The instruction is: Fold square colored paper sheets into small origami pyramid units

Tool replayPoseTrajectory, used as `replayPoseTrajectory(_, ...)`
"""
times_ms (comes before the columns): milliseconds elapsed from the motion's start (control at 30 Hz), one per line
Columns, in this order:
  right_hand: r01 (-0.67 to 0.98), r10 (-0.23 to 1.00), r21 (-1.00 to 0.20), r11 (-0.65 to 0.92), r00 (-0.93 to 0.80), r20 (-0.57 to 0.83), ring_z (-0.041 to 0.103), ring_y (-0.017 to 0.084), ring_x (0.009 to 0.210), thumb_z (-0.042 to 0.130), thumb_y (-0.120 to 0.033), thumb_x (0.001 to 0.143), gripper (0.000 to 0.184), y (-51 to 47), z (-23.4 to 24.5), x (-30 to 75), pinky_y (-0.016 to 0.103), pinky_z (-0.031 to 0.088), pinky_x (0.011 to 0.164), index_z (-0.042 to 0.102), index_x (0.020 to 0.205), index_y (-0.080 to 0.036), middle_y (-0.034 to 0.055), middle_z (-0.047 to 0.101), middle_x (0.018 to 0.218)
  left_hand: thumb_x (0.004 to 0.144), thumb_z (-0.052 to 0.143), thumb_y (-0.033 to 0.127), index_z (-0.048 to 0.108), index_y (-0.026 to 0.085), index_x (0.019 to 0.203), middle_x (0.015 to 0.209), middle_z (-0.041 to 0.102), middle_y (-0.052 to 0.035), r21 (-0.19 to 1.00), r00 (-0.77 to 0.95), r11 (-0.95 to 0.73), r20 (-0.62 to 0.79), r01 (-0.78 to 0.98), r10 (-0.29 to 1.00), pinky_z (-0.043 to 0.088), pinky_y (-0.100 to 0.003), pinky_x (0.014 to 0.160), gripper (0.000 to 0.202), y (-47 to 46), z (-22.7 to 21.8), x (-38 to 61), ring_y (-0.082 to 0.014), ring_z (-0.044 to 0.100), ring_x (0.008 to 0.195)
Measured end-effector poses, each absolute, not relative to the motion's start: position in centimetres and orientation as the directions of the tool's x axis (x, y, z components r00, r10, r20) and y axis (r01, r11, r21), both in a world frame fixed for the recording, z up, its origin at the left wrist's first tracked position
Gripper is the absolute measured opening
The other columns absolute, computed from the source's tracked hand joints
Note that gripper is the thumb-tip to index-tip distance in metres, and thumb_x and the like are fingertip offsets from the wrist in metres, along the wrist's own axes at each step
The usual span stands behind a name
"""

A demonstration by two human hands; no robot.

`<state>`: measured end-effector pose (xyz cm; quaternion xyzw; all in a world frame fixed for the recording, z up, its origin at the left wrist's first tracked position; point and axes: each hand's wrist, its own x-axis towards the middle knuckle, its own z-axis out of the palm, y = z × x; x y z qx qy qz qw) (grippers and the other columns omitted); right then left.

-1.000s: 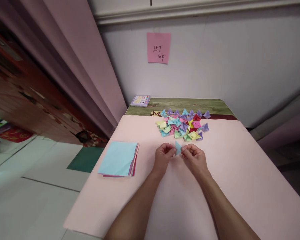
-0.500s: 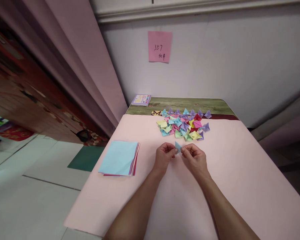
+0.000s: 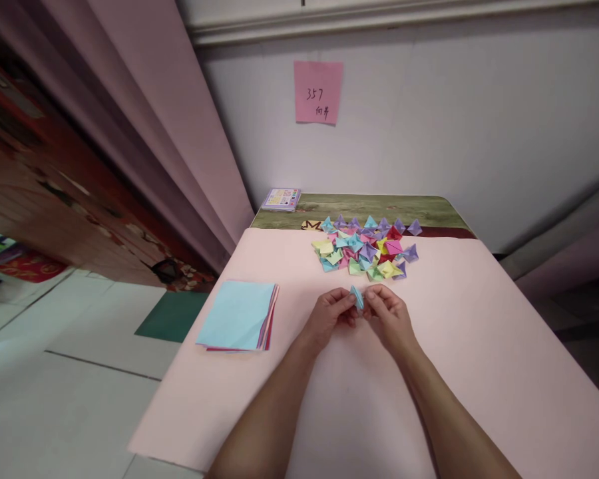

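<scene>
Between my two hands is a small piece of folded light blue origami paper (image 3: 357,297), held up just above the table and seen nearly edge-on, with its layers showing. My left hand (image 3: 332,311) pinches its left side between thumb and forefinger. From the other side my right hand (image 3: 389,313) grips it, thumb on the near face and fingers curled behind. Beyond the hands lies a heap of small folded paper shapes (image 3: 367,251) in purple, blue, yellow, green, pink and red. To the left of my forearm rests a stack of square paper sheets (image 3: 237,314), light blue on top.
A pale pink sheet covers most of the table (image 3: 479,346). A packet of printed cards (image 3: 281,199) sits at its far left corner. On the wall behind hangs a pink note (image 3: 318,92) with handwriting. A pink curtain (image 3: 180,133) hangs at the left.
The blue paper has turned from showing a flat triangular face to nearly edge-on, its folded layers now visible. Both hands have shifted slightly around it, still pinching.
</scene>
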<state>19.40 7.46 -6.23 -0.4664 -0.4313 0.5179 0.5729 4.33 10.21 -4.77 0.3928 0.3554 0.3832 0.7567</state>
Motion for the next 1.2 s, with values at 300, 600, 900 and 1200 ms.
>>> replayPoseTrajectory(300,-0.275,0.997,-0.961,-0.042,0.051,-0.058,0.051,0.01,0.054,0.078,-0.044,0.075,0.03,7.8,-7.3,19.6,0.023,0.044,0.053,0.066,0.084,-0.019,-0.0017,0.06,0.063,0.067,0.081,0.044,0.061,0.015,0.078,0.068,0.066,-0.0013,0.908,0.347,0.294,-0.183,-0.3,0.92,0.055,-0.03,0.062,0.037,10.2,-5.5,4.6,-0.0135,0.063,0.058)
replayPoseTrajectory(600,-0.247,0.994,-0.968,-0.047,0.081,-0.069,0.066,0.017,0.061,0.08,-0.042,0.071,0.03,7.8,-7.6,19.5,0.033,0.057,0.065,0.07,0.091,-0.021,0.0015,0.071,0.07,0.066,0.081,0.03,0.067,0.014,0.084,0.069,0.069,-0.0016,0.911,0.252,0.202,-0.113,-0.361,0.961,0.058,-0.03,0.063,0.029,10.2,-5.6,5.1,-0.0136,0.065,0.06)
replayPoseTrajectory(900,-0.114,0.993,-0.993,0.032,0.116,0.019,0.066,0.018,0.063,0.07,-0.042,0.078,0.022,7.3,-5.8,19.9,0.033,0.057,0.065,0.073,0.083,-0.02,0.0024,0.069,0.067,0.069,0.073,0.028,0.071,0.014,0.077,0.067,0.069,-0.003,0.906,0.232,0.25,-0.177,-0.341,0.956,0.059,-0.036,0.07,0.016,9.9,-5.0,4.9,-0.016,0.066,0.062)
replayPoseTrajectory(1200,0.075,0.979,-0.993,0.093,0.173,0.105,0.067,0.018,0.07,0.074,-0.04,0.077,0.033,7.7,-7.9,20.0,0.031,0.055,0.069,0.072,0.104,-0.021,0.0042,0.072,0.082,0.064,0.082,0.027,0.068,0.015,0.082,0.07,0.067,-0.0013,0.958,0.206,0.106,-0.051,-0.267,0.977,0.055,-0.028,0.07,0.026,10.2,-6.1,5.1,-0.0132,0.064,0.066)
